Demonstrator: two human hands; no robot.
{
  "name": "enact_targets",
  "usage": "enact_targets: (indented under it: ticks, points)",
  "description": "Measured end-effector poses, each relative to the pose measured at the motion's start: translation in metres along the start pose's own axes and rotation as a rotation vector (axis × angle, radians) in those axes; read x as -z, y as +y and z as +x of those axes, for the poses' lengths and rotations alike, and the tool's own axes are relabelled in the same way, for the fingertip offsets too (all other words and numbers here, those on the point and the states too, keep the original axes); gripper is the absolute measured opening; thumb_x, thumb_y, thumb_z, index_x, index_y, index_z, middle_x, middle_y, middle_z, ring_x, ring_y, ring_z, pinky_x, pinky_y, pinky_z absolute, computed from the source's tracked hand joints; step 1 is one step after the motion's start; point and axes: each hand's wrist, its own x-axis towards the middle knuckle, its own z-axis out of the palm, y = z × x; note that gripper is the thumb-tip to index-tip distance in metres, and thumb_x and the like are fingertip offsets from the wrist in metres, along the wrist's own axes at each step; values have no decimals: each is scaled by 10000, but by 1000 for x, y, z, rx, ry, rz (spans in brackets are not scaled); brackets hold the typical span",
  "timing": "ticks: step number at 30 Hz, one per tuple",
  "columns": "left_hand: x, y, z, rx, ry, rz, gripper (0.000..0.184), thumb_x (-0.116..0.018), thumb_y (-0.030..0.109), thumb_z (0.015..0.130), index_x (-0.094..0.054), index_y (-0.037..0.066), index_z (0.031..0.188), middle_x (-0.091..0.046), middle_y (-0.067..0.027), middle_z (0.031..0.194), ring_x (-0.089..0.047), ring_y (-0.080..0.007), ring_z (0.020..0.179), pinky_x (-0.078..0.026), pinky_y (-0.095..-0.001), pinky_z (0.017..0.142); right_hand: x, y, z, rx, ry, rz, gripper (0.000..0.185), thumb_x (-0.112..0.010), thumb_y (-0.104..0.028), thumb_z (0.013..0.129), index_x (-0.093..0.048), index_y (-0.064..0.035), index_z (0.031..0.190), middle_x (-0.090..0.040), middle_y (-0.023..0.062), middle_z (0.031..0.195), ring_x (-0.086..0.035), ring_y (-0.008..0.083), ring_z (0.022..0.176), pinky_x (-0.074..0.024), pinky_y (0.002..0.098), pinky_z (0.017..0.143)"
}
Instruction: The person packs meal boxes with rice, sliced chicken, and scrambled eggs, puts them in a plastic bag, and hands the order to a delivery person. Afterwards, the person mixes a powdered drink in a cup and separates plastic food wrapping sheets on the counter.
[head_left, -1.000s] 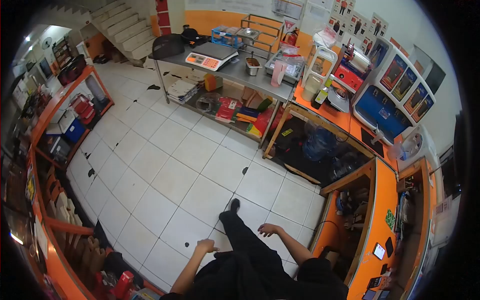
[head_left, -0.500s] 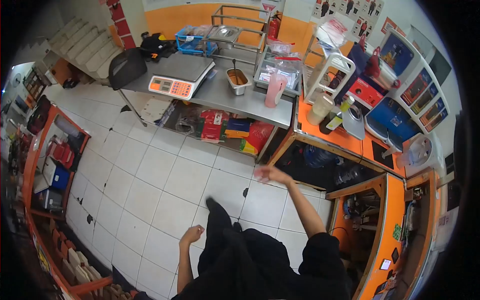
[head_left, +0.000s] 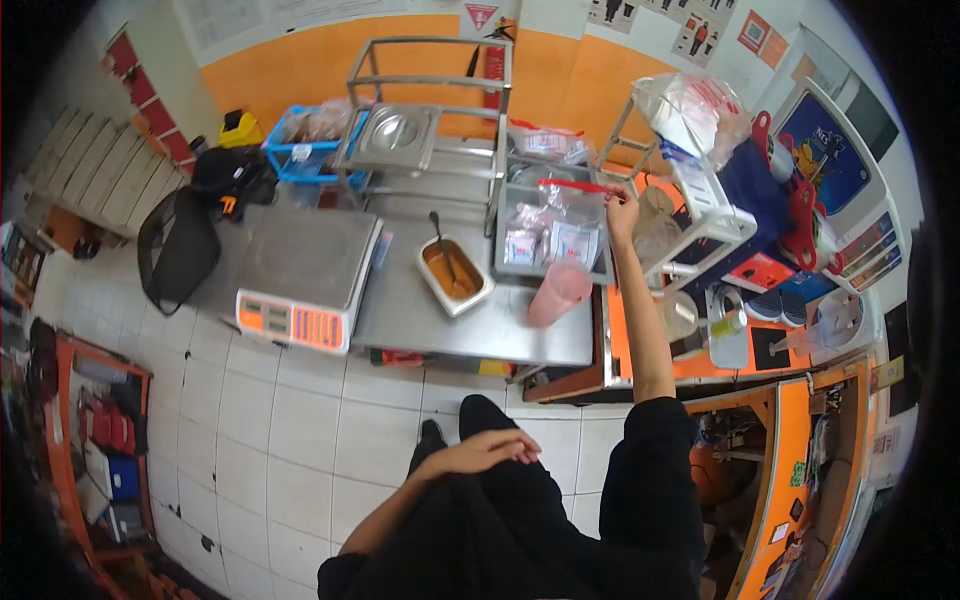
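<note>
My right hand (head_left: pixel 621 212) reaches over the grey tray (head_left: pixel 503 268), fingers pinched on the end of a clear zip bag (head_left: pixel 572 188) with a red strip along its top. Other clear and white packets (head_left: pixel 572 243) lie in the tray under it. My left hand (head_left: pixel 488 452) is held before my body, palm down with fingers loosely stretched, holding nothing. On the steel table (head_left: pixel 400 310), a pink translucent pitcher (head_left: pixel 560 294) stands in front of the tray. A metal pan (head_left: pixel 455 276) of brown sauce with a spoon in it sits left of the pitcher.
A digital scale (head_left: pixel 300 280) and black bag (head_left: pixel 180 245) occupy the table's left side. Behind are a metal rack (head_left: pixel 430 80) and blue basket (head_left: pixel 310 155). At right, a white stand (head_left: pixel 715 225) and bottles crowd the orange counter.
I have come closer to the steel table. My right hand has moved up and forward and taken hold of the red-edged zip bag. My left hand has moved in front of my body.
</note>
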Motion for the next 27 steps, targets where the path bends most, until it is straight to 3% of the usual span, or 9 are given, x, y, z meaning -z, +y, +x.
enact_targets:
  ticks: [2, 5, 6, 9, 12, 16, 21, 23, 27]
  points:
    - [24, -5, 21, 69, 28, 90, 297, -364, 205, 961, -509, -5, 1113, -569, -104, 1053, -542, -171, 1003, -425, -307, 882, -8, 24, 48, 69, 115, -168, 205, -488, -42, 736, -650, -10, 858, -658, 108, 810, -616, 166, 749, -473, 299, 693]
    - [53, -15, 46, 134, 153, 286, 238, -422, 180, 940, -542, 25, 1075, -598, -91, 996, -567, -178, 955, -433, -293, 863, -33, 105, 124, 26, -204, -532, 183, -510, -67, 729, -658, -3, 815, -657, 148, 768, -637, 222, 714, -482, 321, 679]
    - [63, -12, 54, 130, 206, 276, 228, -431, 171, 935, -545, 27, 1070, -599, -88, 997, -569, -180, 957, -435, -295, 856, -44, 115, 130, 89, -222, -609, 174, -543, -85, 696, -667, -9, 791, -642, 194, 740, -641, 288, 714, -490, 346, 666]
    - [84, 6, 73, 186, 366, 236, 208, -445, 151, 924, -551, 31, 1057, -600, -87, 998, -574, -188, 949, -442, -302, 837, -76, 196, 164, -28, -603, -898, 208, -581, -117, 685, -668, -20, 846, -634, 218, 818, -630, 335, 791, -500, 370, 693]
    - [105, 10, 91, 224, 475, 344, 194, -447, 130, 914, -554, 36, 1046, -601, -98, 984, -582, -203, 932, -447, -312, 818, -93, 183, 150, -215, -548, -979, 211, -589, -78, 680, -644, 1, 868, -622, 224, 901, -601, 378, 857, -484, 443, 733]
    - [127, 23, 114, 248, 479, 461, 181, -437, 97, 906, -560, 41, 1027, -602, -113, 942, -594, -231, 894, -454, -321, 788, -98, 165, 137, -202, -433, -943, 151, -599, -68, 680, -629, -3, 813, -621, 217, 894, -604, 385, 860, -490, 435, 748]
    - [140, 39, 135, 234, 487, 495, 174, -439, 96, 904, -567, 46, 1012, -608, -106, 887, -611, -222, 841, -465, -313, 746, -92, 147, 152, -268, -358, -969, 163, -540, -112, 755, -633, -25, 856, -620, 220, 872, -616, 366, 840, -497, 465, 678]
    - [142, 42, 142, 174, 491, 523, 173, -443, 92, 902, -572, 49, 1008, -610, -102, 867, -615, -216, 817, -470, -306, 732, -86, 123, 158, -251, -327, -1014, 167, -519, -126, 774, -635, -41, 861, -625, 209, 838, -617, 369, 827, -497, 465, 670]
    - [152, 43, 143, 65, 567, 512, 165, -443, 52, 894, -582, 32, 982, -617, -83, 829, -615, -174, 746, -485, -279, 680, -77, 81, 145, 70, -148, -758, 116, -542, -83, 773, -616, -21, 838, -625, 182, 764, -622, 327, 721, -483, 418, 623]
